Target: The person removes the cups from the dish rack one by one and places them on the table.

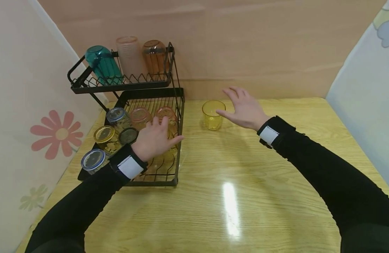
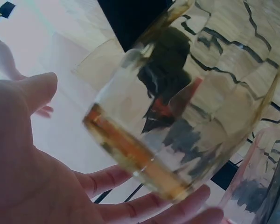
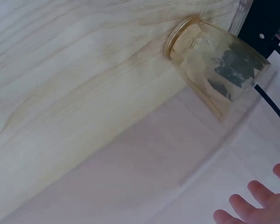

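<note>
Left of centre, I watch the black rack (image 1: 150,183); left hand (image 1: 152,140) loosely spread beside a tumbler (image 2: 191,116) there, contact unclear. Upper centre, yellow glass (image 1: 213,118) stands on the table (image 1: 261,211); just right, right hand (image 1: 247,111), fingers spread.

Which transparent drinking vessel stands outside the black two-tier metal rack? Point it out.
The yellow transparent tumbler standing upright on the light wooden table, near the right hand; the others in view all sit in the black two-tier metal rack.
</note>
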Available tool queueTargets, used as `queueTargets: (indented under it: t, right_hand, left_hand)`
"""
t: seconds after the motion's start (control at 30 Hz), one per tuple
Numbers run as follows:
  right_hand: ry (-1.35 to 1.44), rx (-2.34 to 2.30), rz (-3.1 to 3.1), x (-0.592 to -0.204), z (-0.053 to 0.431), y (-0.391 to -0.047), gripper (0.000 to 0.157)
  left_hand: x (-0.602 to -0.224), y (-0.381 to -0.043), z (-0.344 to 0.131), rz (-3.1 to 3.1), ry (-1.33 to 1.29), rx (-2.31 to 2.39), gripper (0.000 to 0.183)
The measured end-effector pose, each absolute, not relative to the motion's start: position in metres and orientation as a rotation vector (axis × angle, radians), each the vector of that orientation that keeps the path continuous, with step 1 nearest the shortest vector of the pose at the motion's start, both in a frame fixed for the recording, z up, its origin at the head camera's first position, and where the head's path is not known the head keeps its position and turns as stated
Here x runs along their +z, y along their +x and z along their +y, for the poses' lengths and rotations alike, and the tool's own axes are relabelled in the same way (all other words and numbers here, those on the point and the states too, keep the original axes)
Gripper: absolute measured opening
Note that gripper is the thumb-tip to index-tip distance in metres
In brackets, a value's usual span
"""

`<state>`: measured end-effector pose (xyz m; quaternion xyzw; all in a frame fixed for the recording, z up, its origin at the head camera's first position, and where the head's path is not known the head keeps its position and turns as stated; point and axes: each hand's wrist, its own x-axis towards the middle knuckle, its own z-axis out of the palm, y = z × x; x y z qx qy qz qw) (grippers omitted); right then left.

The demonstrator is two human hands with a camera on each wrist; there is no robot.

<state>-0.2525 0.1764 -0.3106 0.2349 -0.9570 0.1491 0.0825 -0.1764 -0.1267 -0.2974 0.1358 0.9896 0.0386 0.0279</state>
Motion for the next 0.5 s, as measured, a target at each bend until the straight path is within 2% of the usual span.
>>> queueTargets:
  t: [0.23, 0.5]
  right_hand:
    - [0.73, 0.425, -2.835, -0.3, 0.193, -0.234, 0.08]
    - [0.793, 0.396, -2.799, -0.294, 0.209, -0.209, 0.078]
  left_hand:
    - [-0.308, -0.181, -0.129, 3.033, 0.402, 0.114, 0.083]
    - [-0.324, -0.182, -0.13, 3.164, 0.461, 0.077, 0.065]
